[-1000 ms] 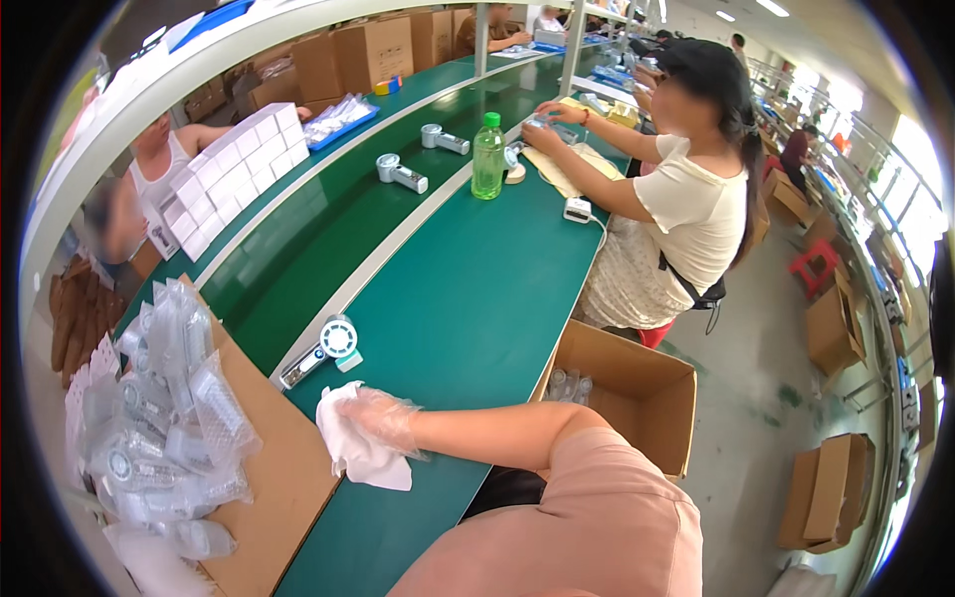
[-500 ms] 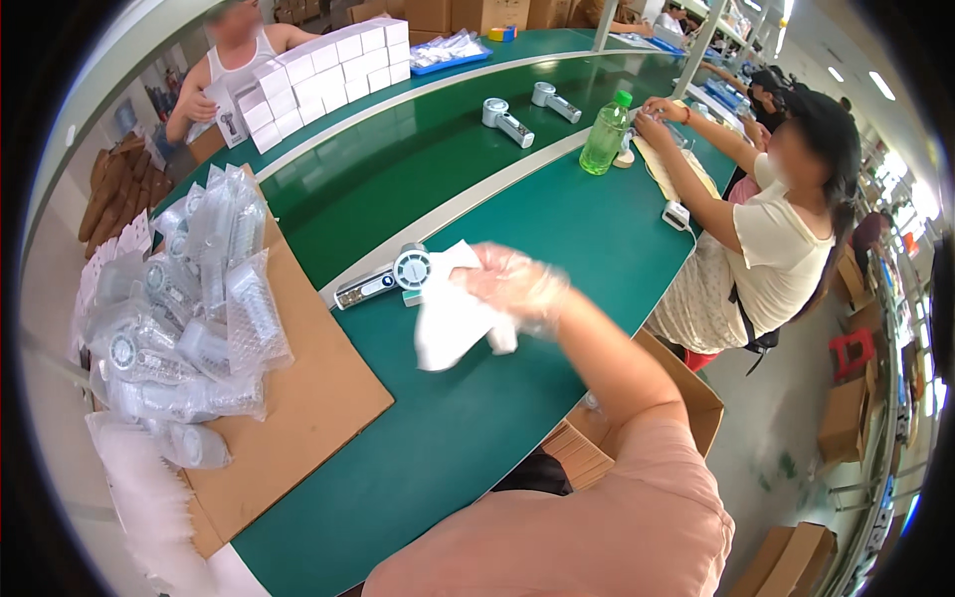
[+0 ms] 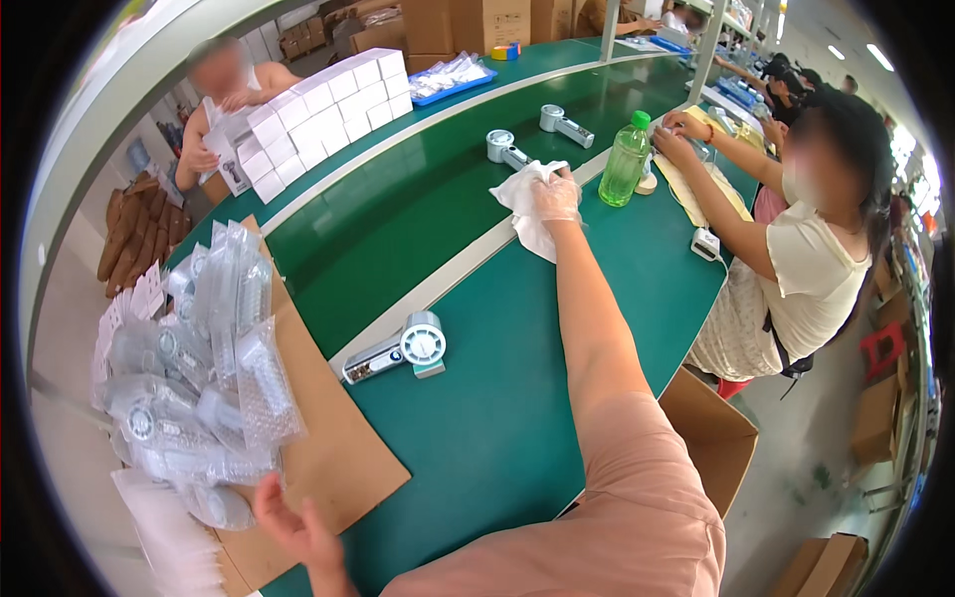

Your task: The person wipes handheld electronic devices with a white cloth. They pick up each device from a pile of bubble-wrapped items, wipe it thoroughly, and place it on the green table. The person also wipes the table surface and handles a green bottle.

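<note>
Right hand: A white cloth (image 3: 519,193) is gripped in the right hand (image 3: 557,197), gloved in clear plastic, its fingers closed on the bunched fabric.
Cloth: It is held out at arm's length, draped over the pale rail between the green belt (image 3: 398,231) and the surface (image 3: 487,438).
Far fan: A silver handheld fan (image 3: 501,146) is seen on the belt just beyond the cloth; whether the two touch cannot be told.
Second fan: Another fan (image 3: 567,125) is lined up behind it.
Left hand: The left hand (image 3: 296,532) is held partly open, fingers parted, with nothing grasped, near the cardboard sheet (image 3: 343,453).
Bagged goods: Clear-wrapped devices (image 3: 199,373) are heaped on the cardboard.
Near fan: A silver-and-white fan (image 3: 422,341) is laid by the rail.
Bottle: A green bottle (image 3: 624,167) is stood upright, right of the gloved hand.
Across the belt: White boxes (image 3: 333,111) are stacked before a co-worker.
</note>
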A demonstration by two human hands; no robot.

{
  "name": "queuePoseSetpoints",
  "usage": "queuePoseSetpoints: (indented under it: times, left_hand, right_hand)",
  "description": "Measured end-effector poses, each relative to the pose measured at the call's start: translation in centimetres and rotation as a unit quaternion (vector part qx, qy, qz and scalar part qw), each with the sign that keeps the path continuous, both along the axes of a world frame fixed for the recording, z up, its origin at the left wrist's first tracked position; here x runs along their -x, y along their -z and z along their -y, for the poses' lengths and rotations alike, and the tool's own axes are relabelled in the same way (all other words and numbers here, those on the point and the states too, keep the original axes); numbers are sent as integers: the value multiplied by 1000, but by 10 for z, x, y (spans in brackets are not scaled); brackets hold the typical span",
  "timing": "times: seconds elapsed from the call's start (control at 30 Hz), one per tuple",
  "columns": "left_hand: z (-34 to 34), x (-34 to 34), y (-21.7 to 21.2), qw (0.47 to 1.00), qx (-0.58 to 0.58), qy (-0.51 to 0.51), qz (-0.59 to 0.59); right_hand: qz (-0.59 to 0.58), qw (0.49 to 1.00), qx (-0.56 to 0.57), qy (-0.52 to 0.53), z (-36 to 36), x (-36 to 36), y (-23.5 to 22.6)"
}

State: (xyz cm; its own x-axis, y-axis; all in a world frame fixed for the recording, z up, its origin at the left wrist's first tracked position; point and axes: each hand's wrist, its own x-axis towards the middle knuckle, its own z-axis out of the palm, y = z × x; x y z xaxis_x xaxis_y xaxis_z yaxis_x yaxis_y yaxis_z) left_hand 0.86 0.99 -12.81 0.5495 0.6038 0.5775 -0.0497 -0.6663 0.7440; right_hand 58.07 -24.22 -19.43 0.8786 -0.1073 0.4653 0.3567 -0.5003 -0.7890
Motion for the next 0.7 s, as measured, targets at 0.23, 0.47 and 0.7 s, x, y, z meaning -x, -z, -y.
queuePoseSetpoints:
  times: [0.23, 0.47, 0.7]
  left_hand:
    - [10, -36, 38, 978, 190, 83, -33]
    - [4, -40, 38, 948, 301, 103, 34]
    - [3, -44, 45, 947, 296, 117, 41]
  right_hand:
    - [-64, 940, 336, -14, -17, -7, -25]
    - [-9, 946, 323, -14, -3, -8, -15]
    - [-117, 992, -27, -45, -33, 1, -19]
